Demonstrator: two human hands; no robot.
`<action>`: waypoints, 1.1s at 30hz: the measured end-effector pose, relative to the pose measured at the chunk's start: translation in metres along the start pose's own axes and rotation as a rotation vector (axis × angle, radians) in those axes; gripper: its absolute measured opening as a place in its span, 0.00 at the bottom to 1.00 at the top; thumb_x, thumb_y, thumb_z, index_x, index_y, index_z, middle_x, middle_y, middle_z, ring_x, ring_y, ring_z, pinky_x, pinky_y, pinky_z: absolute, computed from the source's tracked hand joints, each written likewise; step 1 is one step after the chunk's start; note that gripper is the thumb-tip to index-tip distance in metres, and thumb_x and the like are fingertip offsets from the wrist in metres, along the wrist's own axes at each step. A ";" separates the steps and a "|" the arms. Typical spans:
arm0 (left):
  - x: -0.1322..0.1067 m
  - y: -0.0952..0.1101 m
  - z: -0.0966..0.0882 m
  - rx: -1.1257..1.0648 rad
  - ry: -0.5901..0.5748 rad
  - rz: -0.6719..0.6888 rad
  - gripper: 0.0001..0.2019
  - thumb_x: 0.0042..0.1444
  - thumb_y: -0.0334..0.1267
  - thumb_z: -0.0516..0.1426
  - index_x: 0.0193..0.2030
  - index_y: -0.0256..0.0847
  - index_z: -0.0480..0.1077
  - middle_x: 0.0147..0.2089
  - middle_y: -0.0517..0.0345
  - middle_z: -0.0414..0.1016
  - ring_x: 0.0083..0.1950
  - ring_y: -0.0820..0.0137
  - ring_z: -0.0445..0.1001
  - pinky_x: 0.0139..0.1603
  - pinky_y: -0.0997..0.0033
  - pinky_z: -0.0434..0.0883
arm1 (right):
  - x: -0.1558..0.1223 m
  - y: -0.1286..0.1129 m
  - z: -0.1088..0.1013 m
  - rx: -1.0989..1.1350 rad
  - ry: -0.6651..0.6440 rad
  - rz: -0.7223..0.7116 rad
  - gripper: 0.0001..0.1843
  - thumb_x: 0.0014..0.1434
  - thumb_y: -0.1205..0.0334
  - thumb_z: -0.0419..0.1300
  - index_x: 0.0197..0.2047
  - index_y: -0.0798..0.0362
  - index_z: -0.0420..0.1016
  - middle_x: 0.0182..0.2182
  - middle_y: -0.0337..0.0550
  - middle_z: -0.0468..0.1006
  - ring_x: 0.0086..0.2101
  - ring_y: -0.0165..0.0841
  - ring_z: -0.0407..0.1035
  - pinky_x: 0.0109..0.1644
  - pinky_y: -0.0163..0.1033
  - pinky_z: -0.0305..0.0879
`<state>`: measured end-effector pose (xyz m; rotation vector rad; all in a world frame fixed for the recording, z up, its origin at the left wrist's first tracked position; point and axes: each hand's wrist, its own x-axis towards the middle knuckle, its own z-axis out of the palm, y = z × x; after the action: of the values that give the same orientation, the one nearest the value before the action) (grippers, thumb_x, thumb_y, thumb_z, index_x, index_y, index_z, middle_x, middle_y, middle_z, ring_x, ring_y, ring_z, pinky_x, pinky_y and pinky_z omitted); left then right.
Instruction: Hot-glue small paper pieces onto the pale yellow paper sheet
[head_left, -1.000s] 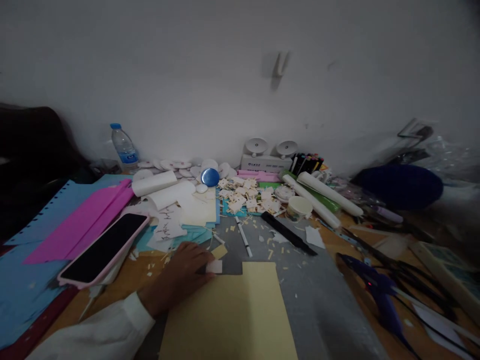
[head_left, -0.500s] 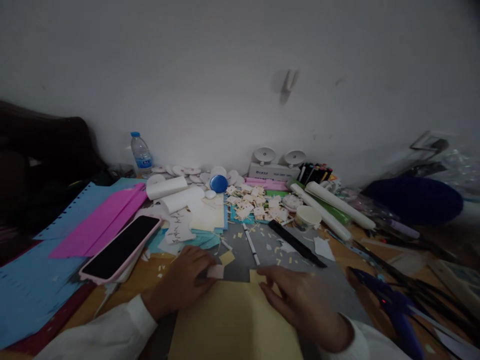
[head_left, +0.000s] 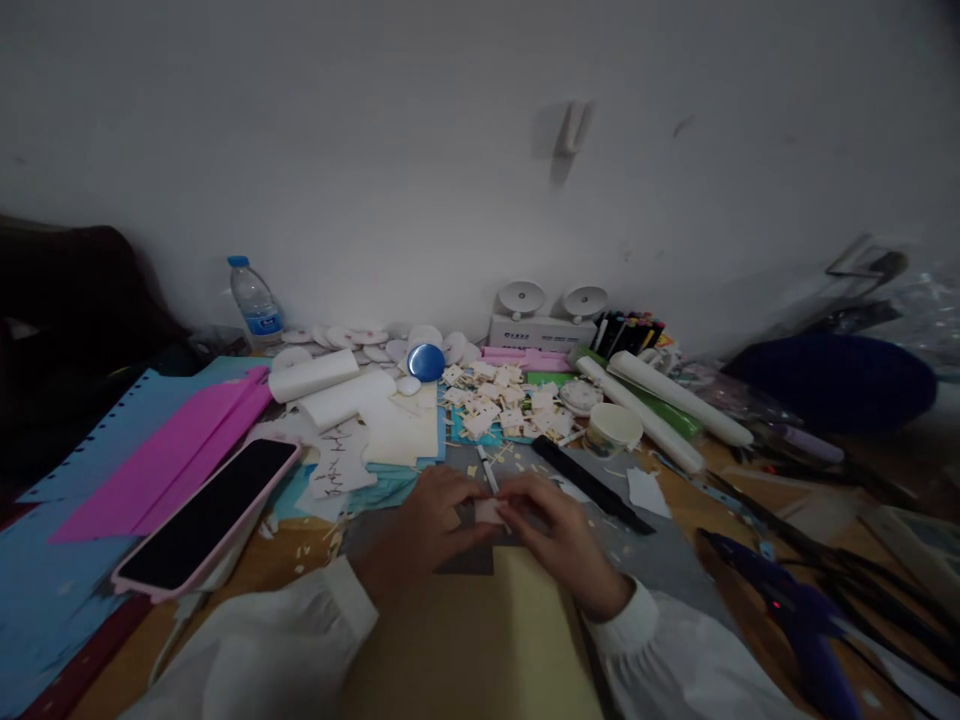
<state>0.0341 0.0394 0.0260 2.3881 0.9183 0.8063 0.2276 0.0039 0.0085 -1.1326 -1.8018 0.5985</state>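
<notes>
My left hand (head_left: 426,525) and my right hand (head_left: 561,538) meet at the centre of the desk. Between their fingertips is a small pale piece of paper (head_left: 489,511), pinched from both sides. Just beyond the fingers lies a thin white pen-like stick (head_left: 486,468), its near end partly hidden. A large yellow sheet (head_left: 536,625) spreads below my hands and forearms. Pale paper scraps are scattered over the grey mat (head_left: 660,555).
Small pale cut-out pieces (head_left: 484,405) are heaped behind my hands, with a paper cup (head_left: 613,428) and a black bar (head_left: 592,485) to the right. A phone (head_left: 206,515) lies left. A blue glue gun (head_left: 787,620) with a red light lies right.
My left hand has moved right with the small paper piece. My right hand has left the yellow sheet's top edge and now also pinches the piece. The view has shifted slightly.
</notes>
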 end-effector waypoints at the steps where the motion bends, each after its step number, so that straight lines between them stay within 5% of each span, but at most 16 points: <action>1: 0.002 -0.002 0.002 -0.012 0.003 -0.011 0.14 0.54 0.48 0.61 0.43 0.41 0.73 0.40 0.55 0.76 0.44 0.63 0.71 0.46 0.63 0.66 | 0.000 0.004 0.000 -0.004 0.012 0.022 0.06 0.61 0.60 0.56 0.39 0.52 0.72 0.34 0.43 0.74 0.34 0.32 0.71 0.36 0.35 0.69; 5: 0.005 -0.012 -0.002 0.019 0.011 -0.023 0.18 0.55 0.49 0.59 0.49 0.42 0.70 0.47 0.52 0.75 0.49 0.62 0.70 0.51 0.62 0.67 | 0.004 0.024 -0.004 -0.082 0.085 0.138 0.09 0.62 0.59 0.53 0.36 0.54 0.71 0.32 0.44 0.75 0.32 0.33 0.71 0.33 0.36 0.69; 9: 0.003 -0.040 -0.022 0.290 0.013 -0.054 0.17 0.59 0.44 0.56 0.53 0.40 0.66 0.52 0.49 0.71 0.53 0.61 0.68 0.55 0.60 0.66 | 0.006 0.040 -0.016 -0.227 0.108 0.209 0.09 0.59 0.62 0.52 0.37 0.56 0.71 0.34 0.48 0.75 0.35 0.37 0.71 0.39 0.43 0.69; 13: 0.003 -0.078 -0.041 0.469 0.073 -0.184 0.23 0.60 0.45 0.54 0.57 0.32 0.61 0.57 0.37 0.65 0.59 0.53 0.64 0.58 0.51 0.62 | 0.000 0.030 -0.028 -0.346 0.086 0.225 0.13 0.59 0.65 0.51 0.46 0.55 0.69 0.46 0.52 0.72 0.38 0.38 0.71 0.43 0.46 0.68; 16: 0.006 -0.093 -0.048 0.503 0.045 -0.231 0.23 0.58 0.48 0.56 0.53 0.30 0.64 0.51 0.36 0.70 0.53 0.50 0.68 0.52 0.51 0.65 | -0.007 0.009 -0.031 -0.488 0.052 0.201 0.15 0.62 0.66 0.48 0.51 0.54 0.66 0.50 0.52 0.70 0.40 0.39 0.72 0.41 0.44 0.68; 20: 0.008 -0.088 -0.052 0.491 0.003 -0.232 0.15 0.59 0.46 0.54 0.43 0.36 0.69 0.43 0.44 0.75 0.46 0.55 0.72 0.48 0.58 0.65 | -0.013 -0.017 -0.020 -0.645 -0.096 0.049 0.14 0.64 0.68 0.46 0.51 0.53 0.66 0.51 0.50 0.70 0.44 0.37 0.71 0.41 0.39 0.69; 26: 0.009 -0.076 -0.067 0.391 0.079 -0.247 0.13 0.61 0.42 0.51 0.34 0.38 0.72 0.34 0.50 0.77 0.40 0.61 0.74 0.45 0.65 0.64 | 0.000 -0.027 0.019 -0.639 -0.509 -0.082 0.11 0.62 0.72 0.50 0.41 0.53 0.72 0.45 0.46 0.74 0.39 0.34 0.72 0.41 0.37 0.69; 33: 0.009 -0.049 -0.110 0.148 0.398 -0.361 0.20 0.63 0.50 0.47 0.35 0.37 0.71 0.34 0.55 0.76 0.37 0.65 0.73 0.38 0.71 0.68 | 0.019 -0.019 0.046 -0.633 -0.540 -0.073 0.11 0.63 0.69 0.52 0.46 0.51 0.71 0.45 0.46 0.75 0.44 0.35 0.70 0.44 0.36 0.67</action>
<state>-0.0545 0.1006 0.0802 2.1158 1.5616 1.1158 0.1761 0.0143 0.0087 -1.3907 -2.6036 0.3024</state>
